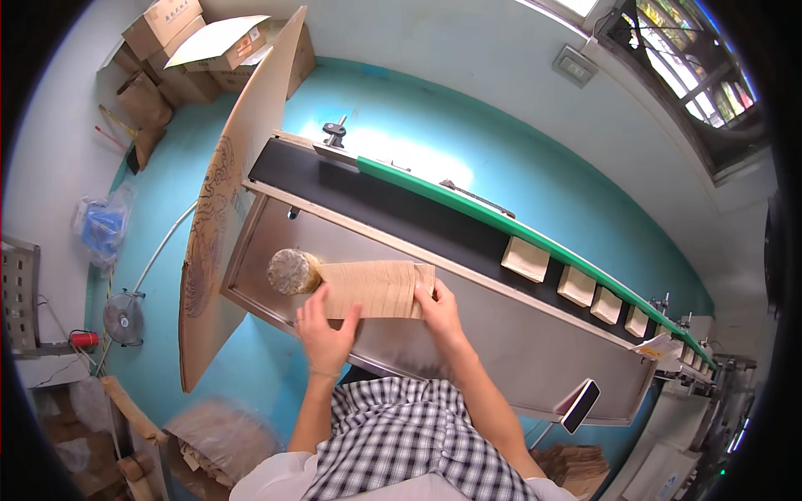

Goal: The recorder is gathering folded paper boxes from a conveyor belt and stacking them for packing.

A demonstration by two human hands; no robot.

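Both hands clamp the bag stack (372, 288) on the bench (518, 351): left hand (324, 334) fingers flat on top, right hand (441, 311) gripping the end. Best to square edges evenly.

Single head view, worn high and looking steeply down over the steel table (535, 351), close enough for both forearms to rise from the lower edge toward its near rim. Wide fisheye, so straight edges of the table bow toward the dark round border. Faces across the table to the black conveyor belt (401, 213) just beyond it, with teal floor (501, 142) farther off and a window (693, 58) at upper right. Cardboard boxes (192, 50) well beyond the table's left end
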